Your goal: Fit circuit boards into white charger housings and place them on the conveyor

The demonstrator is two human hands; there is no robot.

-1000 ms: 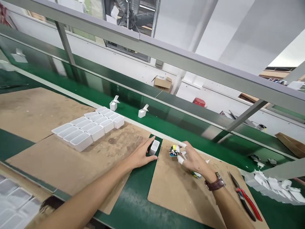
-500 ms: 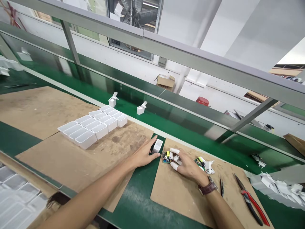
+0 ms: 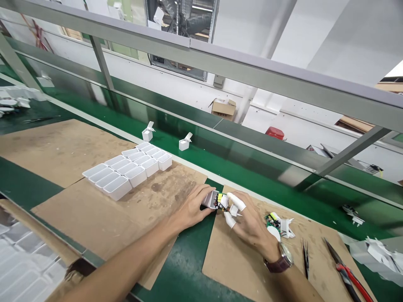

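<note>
My left hand (image 3: 192, 210) is closed around a small white plastic case (image 3: 208, 199), tilted with its open end to the right. White finger cots cover fingertips of my right hand (image 3: 250, 220), which grips a small circuit board (image 3: 220, 201) with a yellow-topped component and white plastic parts. The board's left end is at the mouth of the case; how far in it sits, I cannot tell. To the right of my right hand, a second circuit board (image 3: 273, 219) with white plastic parts lies on the cardboard sheet (image 3: 233, 268).
Rows of open white cases (image 3: 117, 188) stand on the left cardboard (image 3: 163, 188). Tweezers (image 3: 305, 258) and red-handled pliers (image 3: 344, 270) lie at right. Two lidded white cases (image 3: 184, 143) stand on the green belt (image 3: 217, 161). A carton of cases (image 3: 25, 268) is at lower left.
My left hand has taken hold of the case and tipped it toward the right. My right hand has brought its circuit board up to the case's open end. The view has shifted slightly.
</note>
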